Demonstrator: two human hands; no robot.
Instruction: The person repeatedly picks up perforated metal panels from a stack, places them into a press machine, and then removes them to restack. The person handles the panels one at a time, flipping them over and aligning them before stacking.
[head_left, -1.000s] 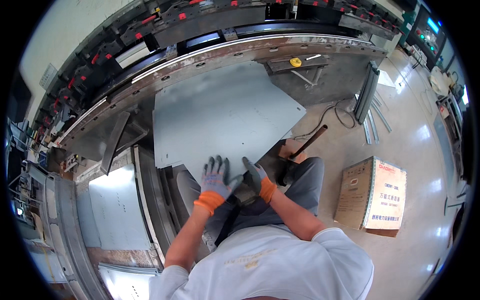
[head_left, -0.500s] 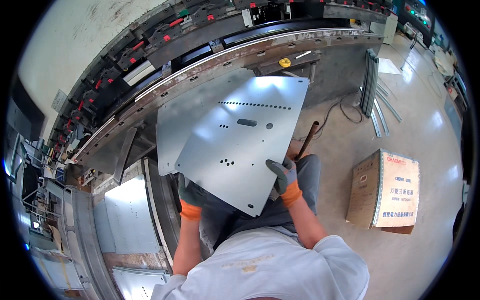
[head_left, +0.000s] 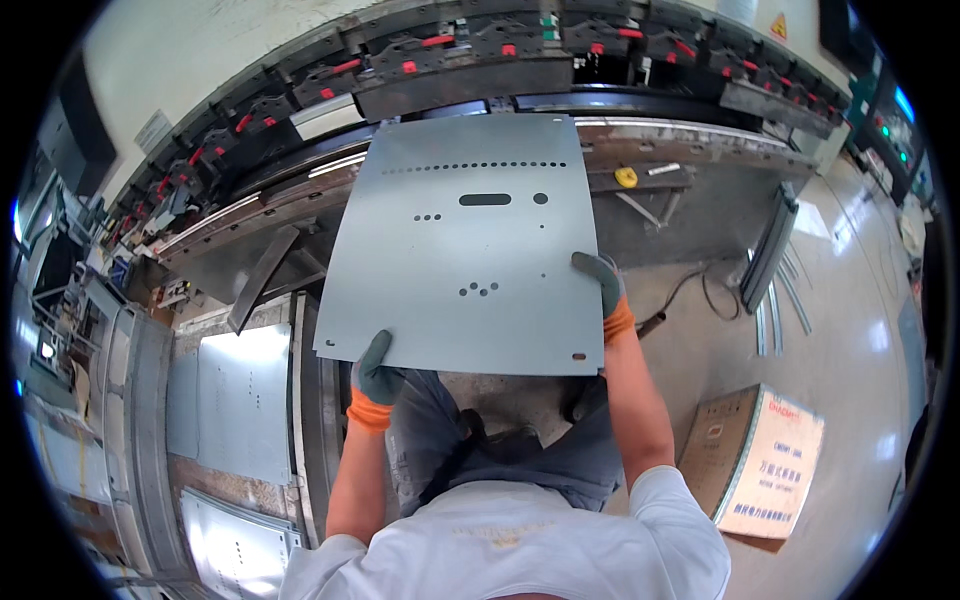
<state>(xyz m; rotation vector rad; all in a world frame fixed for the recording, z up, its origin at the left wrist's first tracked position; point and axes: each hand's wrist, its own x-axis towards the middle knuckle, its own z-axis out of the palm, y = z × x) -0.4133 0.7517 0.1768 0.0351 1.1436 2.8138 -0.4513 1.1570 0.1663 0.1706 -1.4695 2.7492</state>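
A large grey sheet metal panel (head_left: 440,260) spans the space in front of me, with a row of small holes, a long slot and several round holes cut in it. My left hand (head_left: 378,370), in a grey and orange work glove, is closed on its near edge toward the left, thumb on top. On the right side edge my right hand (head_left: 603,285), gloved the same way, grips the panel with its thumb on the upper face. The fingers of both hands are hidden below the sheet. The panel's far end lies over the bed of a press brake (head_left: 690,140).
Several red-handled clamps (head_left: 345,66) line the machine above the bed. A yellow tape measure (head_left: 626,177) rests on a bracket at the right. More metal sheets (head_left: 245,400) lie on a stand at the left. A cardboard box (head_left: 745,460) and metal strips (head_left: 770,320) are at the right.
The panel has swung from a slant to nearly square with the machine and moved forward over its bed. My right hand went forward; the left thumb now shows on top of the sheet.
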